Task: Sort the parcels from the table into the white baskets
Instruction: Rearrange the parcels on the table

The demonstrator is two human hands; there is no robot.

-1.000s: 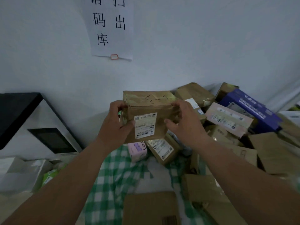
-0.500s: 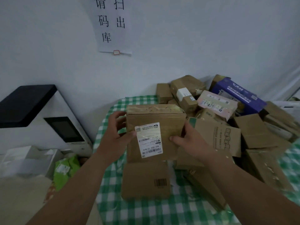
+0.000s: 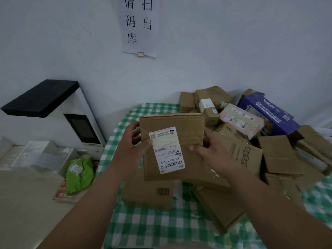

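Note:
I hold a brown cardboard parcel (image 3: 183,135) up over the table, its white shipping label (image 3: 167,150) facing me. My left hand (image 3: 133,150) grips its left edge, thumb on the label's corner. My right hand (image 3: 210,151) grips its right edge, thumb on the front. Below lies another brown parcel with a barcode (image 3: 149,193) on the green-checked tablecloth (image 3: 154,229). A heap of brown boxes (image 3: 276,155), a pink box (image 3: 240,120) and a blue box (image 3: 267,112) fills the table's right side. No white basket is visible.
A white machine with a black top and dark screen (image 3: 80,130) stands at the left by the wall. On the floor lie a green bag (image 3: 79,175) and pale packages (image 3: 41,157). A paper sign (image 3: 138,26) hangs on the wall.
The parcel has come down and toward me in both hands, and its label face has tilted to face me. The view has shifted so more of the table shows.

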